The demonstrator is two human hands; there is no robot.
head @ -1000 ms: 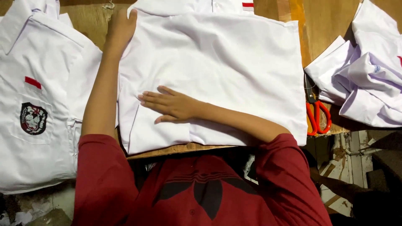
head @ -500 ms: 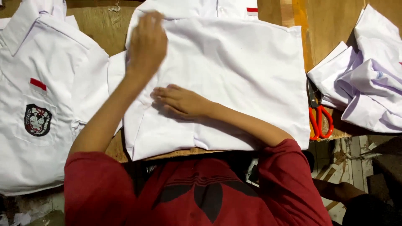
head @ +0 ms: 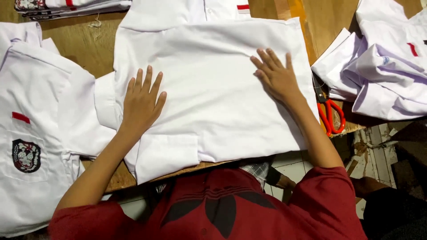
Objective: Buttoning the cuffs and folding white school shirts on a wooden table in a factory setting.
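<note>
- Two bare hands are lying palm-down on a white folded shirt [head: 213, 93]; the shirt is sitting back-up in the middle of the wooden table [head: 84, 49], its near edge overhanging the table edge toward the person.
- left hand [head: 142, 104] is resting flat on the shirt's left part, fingers spread and pointing away; grasping nothing, only pressing.
- right hand [head: 275, 78] is resting flat on the right part, near the right fold, fingers spread; also open and holding nothing.
- judging the shirt as light, soft and limp; thin woven cloth, likely sliding a little on the wood and creasing easily; not fragile.
- best hold is looking like a pinch at the folded side edges or at the bottom hem near the short sleeve [head: 167, 155]; flat palms are keeping the folds from springing open.
- another white shirt with a crest badge [head: 26, 155] is lying at the left, touching the folded one's sleeve.
- red-handled scissors [head: 330, 116] are lying just beside the shirt's right edge; a loose heap of white shirts [head: 382, 66] is sitting further right; a folded stack [head: 71, 6] is showing at the top left.
</note>
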